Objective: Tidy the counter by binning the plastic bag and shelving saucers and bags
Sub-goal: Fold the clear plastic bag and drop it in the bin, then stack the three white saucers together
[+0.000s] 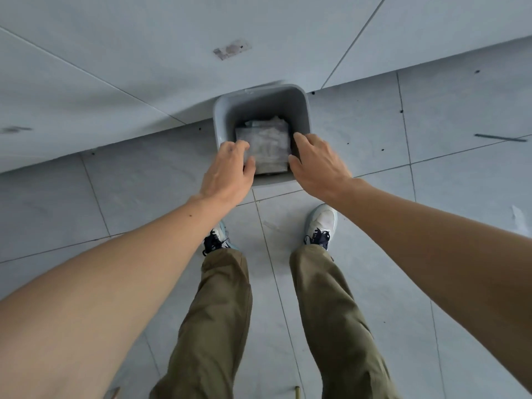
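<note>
Nearest to us are our two bare forearms, reaching forward and down from the lower corners of the view, and between them our legs in olive-green cloth trousers point(221, 312). Past the trouser cuffs our feet stand on the pale grey tiled floor point(431, 197) in white lace-up sneakers with dark laces point(322, 223); the left shoe is half hidden under our left wrist.

Further out, our left hand point(227, 171) hangs over the near-left corner of a grey square plastic waste bin point(221, 119), its fingers loosely curled and slightly spread, the fingertips at the left edge of the clear crumpled plastic bag point(264, 145). We cannot tell whether they pinch the bag or only touch it. Our right hand point(316, 162) hangs over the near-right corner of the bin, fingers spread and bent downward beside the bag's right edge, gripping nothing that we can see.

The plastic bag lies inside the bin, below the rim, between the two hands.

Beyond the bin, its far side stands against a pale grey tiled wall point(144, 67).
</note>
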